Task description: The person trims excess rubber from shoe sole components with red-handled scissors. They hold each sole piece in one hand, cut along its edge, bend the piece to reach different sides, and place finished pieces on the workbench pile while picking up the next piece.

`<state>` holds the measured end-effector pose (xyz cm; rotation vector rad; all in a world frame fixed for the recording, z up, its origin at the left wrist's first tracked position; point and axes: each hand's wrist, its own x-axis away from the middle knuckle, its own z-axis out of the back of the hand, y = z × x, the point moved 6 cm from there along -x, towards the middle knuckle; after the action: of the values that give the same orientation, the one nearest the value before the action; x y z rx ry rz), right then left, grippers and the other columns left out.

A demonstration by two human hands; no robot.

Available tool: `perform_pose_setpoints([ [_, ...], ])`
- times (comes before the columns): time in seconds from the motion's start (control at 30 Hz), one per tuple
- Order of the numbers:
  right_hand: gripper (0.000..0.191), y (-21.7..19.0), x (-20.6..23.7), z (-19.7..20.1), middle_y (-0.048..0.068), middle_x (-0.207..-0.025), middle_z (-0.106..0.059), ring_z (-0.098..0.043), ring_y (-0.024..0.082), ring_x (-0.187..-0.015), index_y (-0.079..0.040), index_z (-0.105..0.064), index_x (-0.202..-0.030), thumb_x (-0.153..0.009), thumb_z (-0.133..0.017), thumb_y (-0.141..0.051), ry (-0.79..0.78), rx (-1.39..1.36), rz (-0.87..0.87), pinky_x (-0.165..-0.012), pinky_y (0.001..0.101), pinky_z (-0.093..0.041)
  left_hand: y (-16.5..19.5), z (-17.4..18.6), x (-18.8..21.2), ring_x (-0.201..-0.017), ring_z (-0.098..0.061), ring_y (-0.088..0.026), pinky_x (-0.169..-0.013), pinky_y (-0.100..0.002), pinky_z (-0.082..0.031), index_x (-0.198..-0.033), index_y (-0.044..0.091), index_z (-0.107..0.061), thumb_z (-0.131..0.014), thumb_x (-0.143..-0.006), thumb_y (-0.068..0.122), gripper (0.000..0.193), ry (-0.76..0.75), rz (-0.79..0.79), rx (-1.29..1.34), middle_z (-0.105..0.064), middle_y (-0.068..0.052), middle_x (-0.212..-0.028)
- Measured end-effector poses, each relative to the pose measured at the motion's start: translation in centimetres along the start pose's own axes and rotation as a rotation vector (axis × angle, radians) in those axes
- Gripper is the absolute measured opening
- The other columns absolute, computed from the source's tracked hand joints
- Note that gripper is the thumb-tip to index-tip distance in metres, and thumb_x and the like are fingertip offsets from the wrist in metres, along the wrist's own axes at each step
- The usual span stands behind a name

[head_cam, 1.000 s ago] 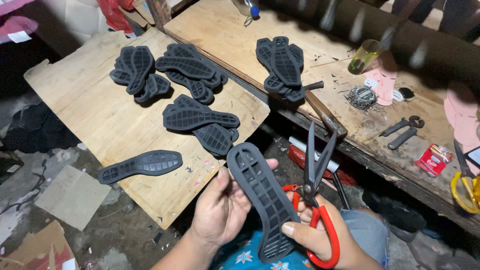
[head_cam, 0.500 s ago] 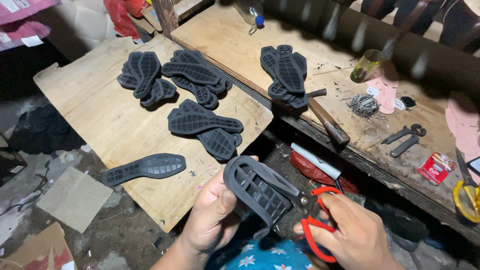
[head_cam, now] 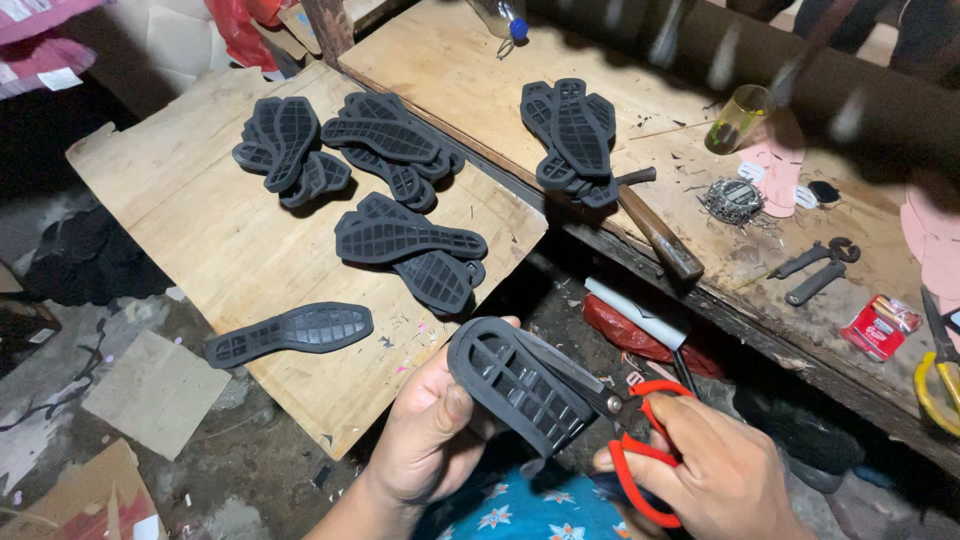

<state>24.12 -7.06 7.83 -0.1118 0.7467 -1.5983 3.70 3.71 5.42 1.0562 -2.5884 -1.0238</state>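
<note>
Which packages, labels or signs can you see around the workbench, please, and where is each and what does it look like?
Small packet: flat, red and white, lying at the right end of the wooden bench, right of the dark pliers.
Paper label: small white rectangle on pink material at the far left edge.
Cardboard pieces: plain brown, on the floor lower left.
No screens or signs visible.

Dim workshop, plywood board, littered floor

Black sole piles are lying on the plywood desk; at three o'clock, a hammer and pliers are resting.
</note>
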Motion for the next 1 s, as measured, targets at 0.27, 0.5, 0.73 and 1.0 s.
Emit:
perform_pose_setpoints([
  [0.27,0.053,0.1,0.3,0.0,0.01,-0.07,-0.069,-0.069,0.024,-0.056,-0.002,-0.072,-0.093,-0.056,-0.093,-0.034,0.003,-0.071,0.086,-0.053,0.0335,-0.054,-0.6,0.2,0.2,-0.124,-0.061,-0.023,-0.108,-0.038,-0.048,-0.152,-0.006,-0.041,-0.077,-0.094,0.041,0.083,0.004,0.042,0.037,-0.061,-0.015,-0.136],
  [0.5,0.058,-0.2,0.4,0.2,0.013,-0.078,-0.071,-0.071,0.027,-0.062,0.0,-0.07,-0.093,-0.056,-0.093,-0.038,0.045,0.006,0.168,-0.056,0.0351,-0.055,-1.4,1.5,0.7,-0.115,-0.062,-0.021,-0.099,-0.034,-0.049,-0.149,-0.006,-0.046,-0.077,-0.094,0.041,0.079,-0.003,0.075,0.044,-0.063,-0.014,-0.131],
  [0.73,0.058,-0.3,0.5,0.4,0.013,-0.079,-0.071,-0.071,0.029,-0.066,-0.001,-0.069,-0.093,-0.056,-0.092,-0.04,0.065,0.035,0.193,-0.059,0.0359,-0.055,-1.8,2.2,1.0,-0.109,-0.063,-0.02,-0.094,-0.032,-0.05,-0.141,-0.007,-0.053,-0.076,-0.096,0.041,0.07,-0.016,0.069,0.072,-0.066,-0.015,-0.126],
  [1.0,0.061,-0.2,0.4,0.9,0.014,-0.076,-0.069,-0.069,0.03,-0.063,0.001,-0.068,-0.095,-0.055,-0.093,-0.038,0.083,0.067,0.207,-0.056,0.0353,-0.053,-1.0,1.0,0.5,-0.116,-0.065,-0.026,-0.104,-0.042,-0.053,-0.138,-0.01,-0.051,-0.073,-0.097,0.041,0.068,-0.019,0.097,0.084,-0.064,-0.019,-0.128],
])
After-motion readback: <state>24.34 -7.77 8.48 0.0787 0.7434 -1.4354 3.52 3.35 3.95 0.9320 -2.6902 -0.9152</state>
